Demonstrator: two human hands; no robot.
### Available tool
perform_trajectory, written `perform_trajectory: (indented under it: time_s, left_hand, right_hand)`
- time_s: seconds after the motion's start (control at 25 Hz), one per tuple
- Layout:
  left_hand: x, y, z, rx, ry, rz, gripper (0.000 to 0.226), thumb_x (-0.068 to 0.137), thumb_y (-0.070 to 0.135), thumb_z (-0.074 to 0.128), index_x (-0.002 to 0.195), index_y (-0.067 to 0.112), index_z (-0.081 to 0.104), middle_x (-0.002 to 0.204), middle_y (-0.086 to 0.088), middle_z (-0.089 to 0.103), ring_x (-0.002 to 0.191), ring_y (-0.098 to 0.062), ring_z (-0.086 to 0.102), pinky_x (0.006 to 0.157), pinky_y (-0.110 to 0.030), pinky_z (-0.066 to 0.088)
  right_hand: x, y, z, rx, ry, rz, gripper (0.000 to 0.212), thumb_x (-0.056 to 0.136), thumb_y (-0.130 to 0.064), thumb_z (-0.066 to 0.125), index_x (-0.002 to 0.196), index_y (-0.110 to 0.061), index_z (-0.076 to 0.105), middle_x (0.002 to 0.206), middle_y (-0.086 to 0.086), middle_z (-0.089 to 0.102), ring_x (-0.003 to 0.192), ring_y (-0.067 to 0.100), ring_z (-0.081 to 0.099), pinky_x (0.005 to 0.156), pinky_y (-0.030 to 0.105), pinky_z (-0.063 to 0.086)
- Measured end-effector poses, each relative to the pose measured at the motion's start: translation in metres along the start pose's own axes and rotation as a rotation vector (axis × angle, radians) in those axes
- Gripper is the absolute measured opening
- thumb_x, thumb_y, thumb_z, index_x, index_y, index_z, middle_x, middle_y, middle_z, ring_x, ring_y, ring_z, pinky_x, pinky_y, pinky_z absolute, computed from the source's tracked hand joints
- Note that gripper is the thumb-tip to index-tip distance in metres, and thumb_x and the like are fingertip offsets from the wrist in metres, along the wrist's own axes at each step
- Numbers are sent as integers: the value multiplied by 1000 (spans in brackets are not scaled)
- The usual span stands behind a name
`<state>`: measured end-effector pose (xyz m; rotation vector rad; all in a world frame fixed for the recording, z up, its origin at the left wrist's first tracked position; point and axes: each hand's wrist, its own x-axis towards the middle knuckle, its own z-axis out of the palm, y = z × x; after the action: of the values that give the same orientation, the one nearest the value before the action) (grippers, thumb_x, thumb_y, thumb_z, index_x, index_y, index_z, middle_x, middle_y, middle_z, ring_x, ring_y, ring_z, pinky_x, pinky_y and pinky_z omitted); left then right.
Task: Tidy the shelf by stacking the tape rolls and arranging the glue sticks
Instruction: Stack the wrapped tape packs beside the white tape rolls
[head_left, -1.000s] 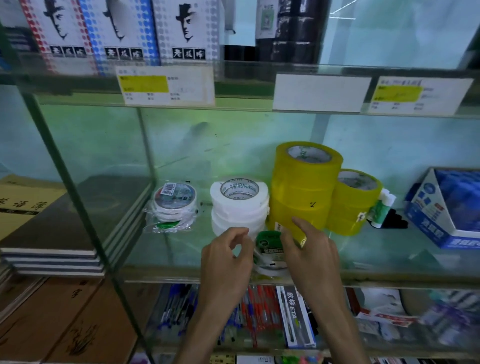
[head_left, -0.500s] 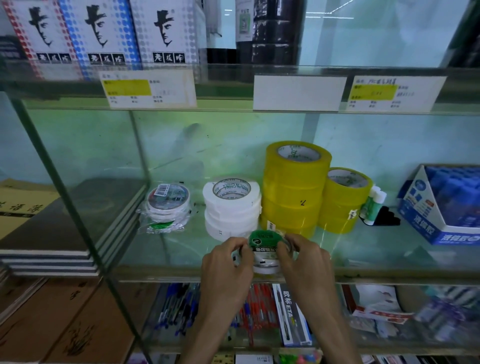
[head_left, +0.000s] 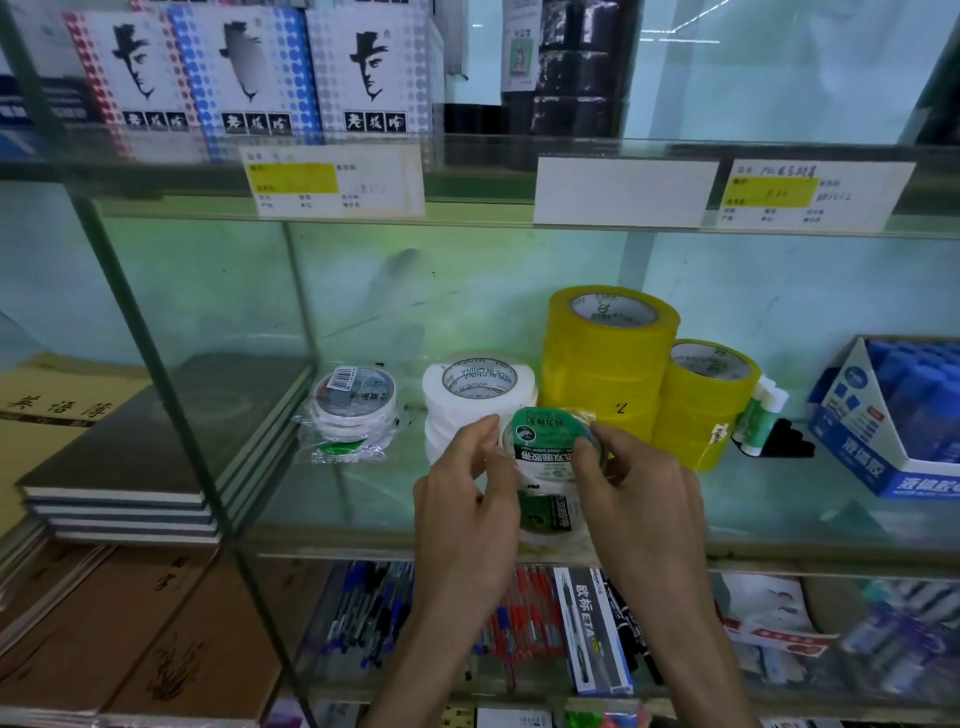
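Note:
A green-labelled roll of double-sided tape in clear wrap (head_left: 545, 447) is lifted a little above the glass shelf (head_left: 779, 514), held between my left hand (head_left: 467, 499) and my right hand (head_left: 634, 493), whose fingers pinch its two sides. A similar wrapped roll (head_left: 548, 512) lies on the shelf just beneath it. Behind stand a stack of white tape rolls (head_left: 457, 415), a tall stack of yellow tape rolls (head_left: 602, 374) and a shorter yellow stack (head_left: 701, 405). A wrapped stack of small white rolls (head_left: 353, 410) sits to the left. Glue sticks (head_left: 758, 415) lean behind the short yellow stack.
A blue display box of glue sticks (head_left: 893, 415) stands at the shelf's right end. Notebooks (head_left: 156, 457) are piled in the left bay behind a glass divider (head_left: 150, 364). Boxes and price labels line the shelf above; pens fill the shelf below.
Both hands closed on the green-labelled roll at the shelf front and raised it. It now sits higher, in front of the white stack, with another roll showing beneath it.

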<state>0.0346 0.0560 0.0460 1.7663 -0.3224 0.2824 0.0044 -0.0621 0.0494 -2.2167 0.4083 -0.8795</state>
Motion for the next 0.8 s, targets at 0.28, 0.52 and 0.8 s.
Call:
perform_trajectory:
  time_s: [0.28, 0.52, 0.8]
  left_hand:
    - [15, -17, -37, -13, 128, -23, 26, 99, 22, 44, 115, 30, 63, 107, 19, 64, 99, 11, 54, 80, -10, 42]
    - [29, -31, -79, -31, 245, -70, 28, 96, 19, 47, 117, 27, 63, 104, 13, 67, 96, 0, 61, 85, -32, 52]
    - [61, -36, -100, 219, 216, -53, 35, 96, 17, 49, 131, 18, 53, 103, 5, 65, 66, 8, 51, 53, 6, 35]
  right_hand:
    - [-3, -33, 31, 124, -126, -95, 26, 92, -27, 56, 115, -21, 66, 70, -7, 67, 59, 3, 60, 50, 24, 47]
    - [-10, -53, 79, 220, -365, -113, 55, 83, -51, 62, 131, -26, 53, 110, -11, 61, 97, 11, 59, 82, 34, 53]
    - [6, -74, 119, 199, -395, -227, 51, 80, -27, 74, 128, -28, 56, 113, -8, 58, 98, 20, 57, 81, 37, 52]
